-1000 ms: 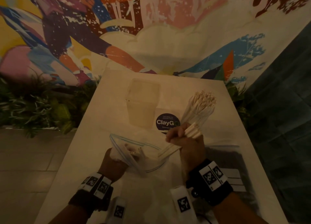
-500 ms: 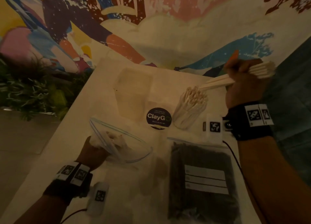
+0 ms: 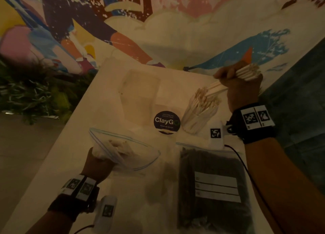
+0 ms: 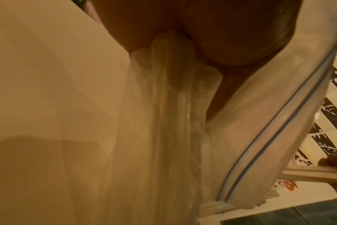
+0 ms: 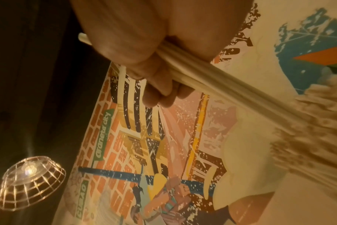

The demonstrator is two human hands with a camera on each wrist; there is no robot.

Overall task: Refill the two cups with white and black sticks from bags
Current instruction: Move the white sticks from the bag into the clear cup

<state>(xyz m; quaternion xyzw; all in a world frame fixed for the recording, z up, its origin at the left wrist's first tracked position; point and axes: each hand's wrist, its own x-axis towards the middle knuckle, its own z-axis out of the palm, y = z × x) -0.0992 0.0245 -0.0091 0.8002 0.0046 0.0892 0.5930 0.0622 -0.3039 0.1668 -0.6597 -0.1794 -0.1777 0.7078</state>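
Note:
My right hand [image 3: 237,79] grips a bundle of white sticks [image 3: 246,72], its lower tips at the top of the cup packed with white sticks [image 3: 198,114]. The right wrist view shows the gripped sticks [image 5: 212,76] running down into the cup's stick tips [image 5: 317,137]. My left hand [image 3: 98,161] holds up the open clear zip bag [image 3: 126,149] with a few white sticks left inside; in the left wrist view its fingers pinch the bag's plastic [image 4: 173,91]. A second clear cup [image 3: 140,91] stands empty behind. The bag of black sticks [image 3: 214,189] lies flat at the front right.
A round dark "ClayGo" sticker [image 3: 167,123] sits on the white table [image 3: 70,163] between the cups. The table's left edge drops to a tiled floor with plants [image 3: 31,93]. A painted mural wall [image 3: 158,22] stands behind.
My right hand carried the white sticks from the bag's mouth up and to the right, then lowered them to the full cup. The left hand kept holding the bag.

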